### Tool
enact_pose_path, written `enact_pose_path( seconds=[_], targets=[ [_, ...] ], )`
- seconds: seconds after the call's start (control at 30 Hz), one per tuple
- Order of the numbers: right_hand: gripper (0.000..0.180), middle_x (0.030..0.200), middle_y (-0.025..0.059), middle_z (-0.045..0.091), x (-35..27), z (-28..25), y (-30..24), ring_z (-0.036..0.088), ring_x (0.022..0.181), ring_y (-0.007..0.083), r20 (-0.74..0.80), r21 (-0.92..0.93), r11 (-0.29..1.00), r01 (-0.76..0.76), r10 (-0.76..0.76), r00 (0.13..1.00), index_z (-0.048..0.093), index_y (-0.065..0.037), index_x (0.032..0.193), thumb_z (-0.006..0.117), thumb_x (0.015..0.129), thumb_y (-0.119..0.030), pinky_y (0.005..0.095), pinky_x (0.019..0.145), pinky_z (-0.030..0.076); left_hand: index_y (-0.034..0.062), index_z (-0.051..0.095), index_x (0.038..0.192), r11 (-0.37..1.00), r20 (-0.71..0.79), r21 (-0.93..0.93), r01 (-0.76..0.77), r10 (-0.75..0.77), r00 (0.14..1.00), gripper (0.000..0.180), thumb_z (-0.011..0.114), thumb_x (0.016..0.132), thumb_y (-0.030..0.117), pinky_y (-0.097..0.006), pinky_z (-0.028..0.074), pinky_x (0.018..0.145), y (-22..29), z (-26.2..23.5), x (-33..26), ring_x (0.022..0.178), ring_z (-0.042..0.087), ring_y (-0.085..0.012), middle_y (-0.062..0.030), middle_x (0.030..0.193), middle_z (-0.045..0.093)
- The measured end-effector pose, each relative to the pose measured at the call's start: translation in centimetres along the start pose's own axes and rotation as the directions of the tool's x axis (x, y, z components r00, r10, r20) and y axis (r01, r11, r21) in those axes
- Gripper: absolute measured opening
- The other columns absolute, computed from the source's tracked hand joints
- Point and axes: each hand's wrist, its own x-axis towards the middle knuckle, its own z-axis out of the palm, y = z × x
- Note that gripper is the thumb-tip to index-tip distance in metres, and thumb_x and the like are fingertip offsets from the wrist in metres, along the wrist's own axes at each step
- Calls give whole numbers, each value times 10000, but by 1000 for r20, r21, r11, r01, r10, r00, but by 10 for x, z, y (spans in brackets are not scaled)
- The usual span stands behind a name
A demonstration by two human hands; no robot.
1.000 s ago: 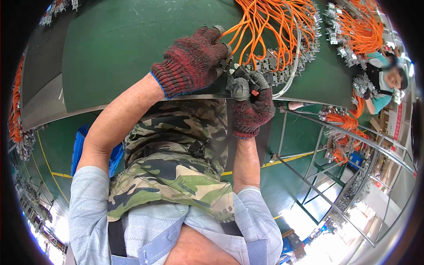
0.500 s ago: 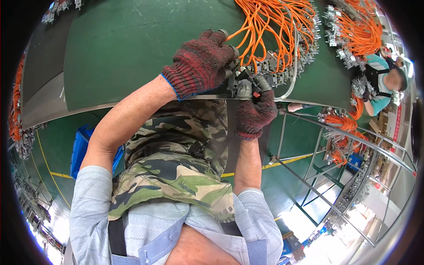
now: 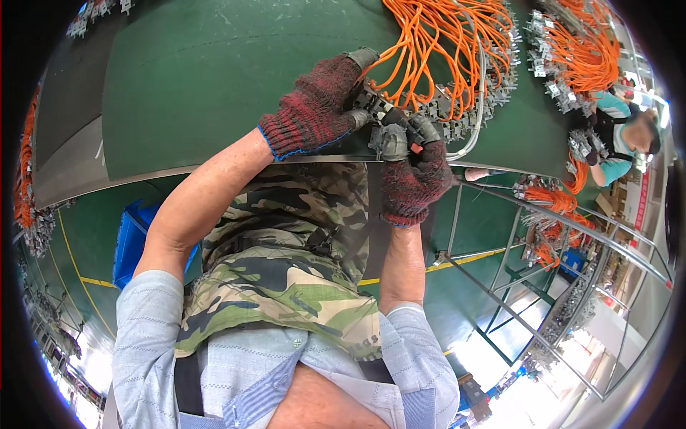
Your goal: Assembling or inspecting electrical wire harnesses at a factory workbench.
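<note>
Left hand [image 3: 314,107] gloved, thumb and forefinger parted around a grey connector [image 3: 371,101] (cannot tell if gripped), above the green table [image 3: 214,79] near its front edge. Right hand [image 3: 414,179], gloved too, pinches a black tool [image 3: 397,119] at the connector. Orange cables [image 3: 429,57] heaped just beyond, white hose [image 3: 481,79] across them.

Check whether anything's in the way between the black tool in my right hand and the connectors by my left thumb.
Nothing visible is: the black tool in your right hand points toward the dark connectors at your left hand, though exact contact is unclear. The orange cables fan out beyond, off that path.
</note>
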Motion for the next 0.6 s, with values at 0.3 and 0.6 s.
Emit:
enact_pose_path(
  seconds=[0.3,0.6],
  targets=[
    [338,990,100,798,4,1,-12,763,869,200,125,-244,954,174,-147,981,762,-54,1138,884,845,-168,357,864,587,54,452,1539,998,-38,34,-49,50,998,837,846,824,239,-504,501,1090,-9,6,-1,1313,560,-450,-242,1430,576],
    [364,855,77,734,6,0,-5,728,739,276,192,-353,819,453,-411,891,750,-130,1147,873,808,-184,428,790,581,53,440,1551,998,0,67,12,-12,1000,872,849,806,247,-511,477,1106,-4,4,-1,1286,562,-443,-231,1423,580]
  ],
)
